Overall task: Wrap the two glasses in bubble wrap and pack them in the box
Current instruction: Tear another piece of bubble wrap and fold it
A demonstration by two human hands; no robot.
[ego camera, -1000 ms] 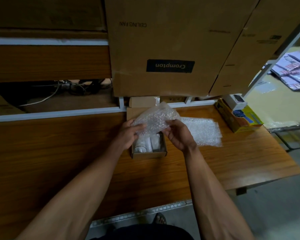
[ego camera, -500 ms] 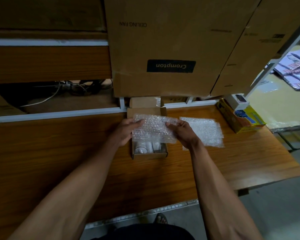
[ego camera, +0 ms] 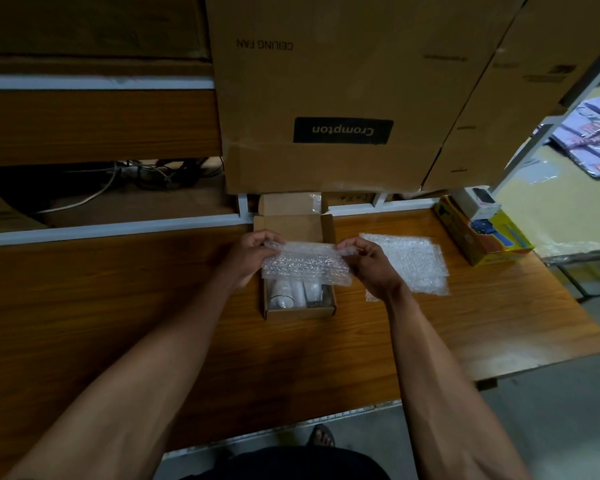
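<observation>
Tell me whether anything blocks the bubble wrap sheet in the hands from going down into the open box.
Nothing visible blocks it. The left hand and right hand pinch the bubble wrap sheet directly over the small cardboard box, whose lid is folded back. Only the two wrapped glasses already inside lie beneath it.

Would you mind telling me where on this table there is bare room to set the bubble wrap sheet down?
Bare wood lies left of the small box, up to the white rail, and along the near edge. It is crowded on the right: spare bubble wrap, then the yellow carton.
</observation>
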